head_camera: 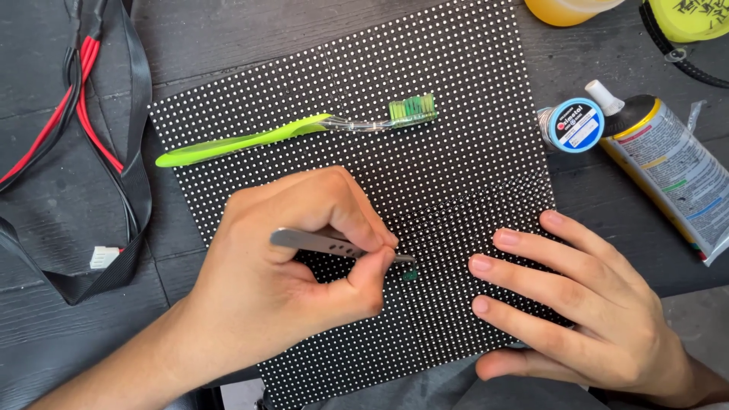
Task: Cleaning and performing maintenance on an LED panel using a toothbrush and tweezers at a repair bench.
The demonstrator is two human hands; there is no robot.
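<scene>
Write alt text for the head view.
The left hand pinches metal tweezers with the tips on a black dotted panel, while the right hand lies flat on it. A green toothbrush rests on the panel.

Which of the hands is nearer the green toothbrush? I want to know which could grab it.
Left. The left hand, holding tweezers, lies just below the toothbrush; the right hand rests flat on the dotted panel, farther off.

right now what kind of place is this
Probably an electronics repair bench. The left hand works tweezers on a dotted LED panel steadied by the right hand, with a solder spool, a glue tube and red-black wires alongside.
</scene>
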